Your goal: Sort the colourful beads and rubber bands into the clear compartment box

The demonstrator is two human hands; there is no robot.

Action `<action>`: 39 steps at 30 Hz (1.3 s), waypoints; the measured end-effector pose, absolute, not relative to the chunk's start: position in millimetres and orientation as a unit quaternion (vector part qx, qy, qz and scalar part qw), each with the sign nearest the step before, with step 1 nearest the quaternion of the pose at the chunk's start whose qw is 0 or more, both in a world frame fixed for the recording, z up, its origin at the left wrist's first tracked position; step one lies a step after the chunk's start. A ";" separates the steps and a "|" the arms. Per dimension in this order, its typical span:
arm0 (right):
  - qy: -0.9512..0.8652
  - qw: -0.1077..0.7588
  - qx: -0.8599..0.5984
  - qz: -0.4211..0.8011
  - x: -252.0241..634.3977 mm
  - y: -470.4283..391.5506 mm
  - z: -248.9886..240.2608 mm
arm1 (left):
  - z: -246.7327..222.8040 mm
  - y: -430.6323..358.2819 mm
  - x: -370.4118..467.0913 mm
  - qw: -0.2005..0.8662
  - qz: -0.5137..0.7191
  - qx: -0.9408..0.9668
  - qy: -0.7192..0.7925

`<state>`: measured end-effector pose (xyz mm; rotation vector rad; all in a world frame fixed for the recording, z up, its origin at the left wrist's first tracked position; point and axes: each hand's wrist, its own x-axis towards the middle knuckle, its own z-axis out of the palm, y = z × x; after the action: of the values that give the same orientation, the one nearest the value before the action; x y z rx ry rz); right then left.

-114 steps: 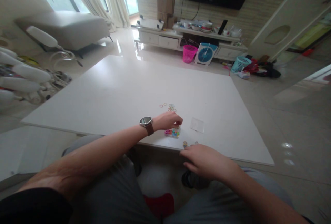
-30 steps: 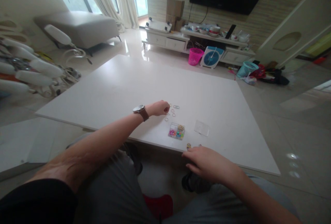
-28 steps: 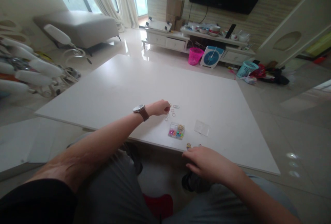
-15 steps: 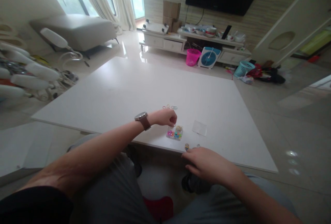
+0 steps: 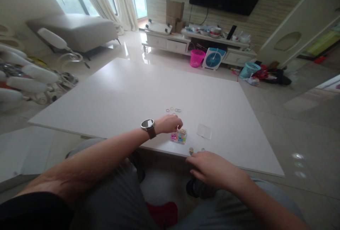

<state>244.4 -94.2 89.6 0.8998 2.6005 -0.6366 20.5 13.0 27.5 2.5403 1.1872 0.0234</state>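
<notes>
My left hand (image 5: 170,123), with a watch (image 5: 147,124) on its wrist, reaches over a small clear compartment box (image 5: 178,142). Its fingers are pinched together at the box's far left compartment; whatever is in them is too small to make out. Pink, blue-green and pale gold bits fill the compartments. Just beyond this hand lie a red ring (image 5: 167,110), a yellow ring (image 5: 171,108) and overlapping greyish rings (image 5: 177,110). My right hand (image 5: 212,166) rests at the table's near edge, thumb apart from the fingers, beside a small yellowish round piece (image 5: 191,150).
A clear flat lid (image 5: 204,131) lies on the white table (image 5: 148,84), right of the box. A tiny pale piece (image 5: 203,149) sits by my right hand's knuckles. Beyond the table stand a pink basket (image 5: 197,58) and a blue fan (image 5: 214,59).
My left hand has turned slightly, so the watch face shows more. A small ring at its fingertips is no longer distinct. My right hand stays in place.
</notes>
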 end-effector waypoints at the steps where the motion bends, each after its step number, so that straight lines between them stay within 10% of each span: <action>1: 0.909 0.157 0.314 -0.223 244.5 -94.2 89.4 | 28.1 12.9 20.5 0.165 0.008 0.893 0.418; 39: 0.910 0.150 0.317 -0.220 247.2 -95.2 87.2 | 7.4 49.6 -15.7 0.157 -0.058 0.854 0.493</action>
<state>247.2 -95.2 87.2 0.9111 2.6146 -0.6309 -15.7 49.6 7.4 2.4430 1.4099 -0.1653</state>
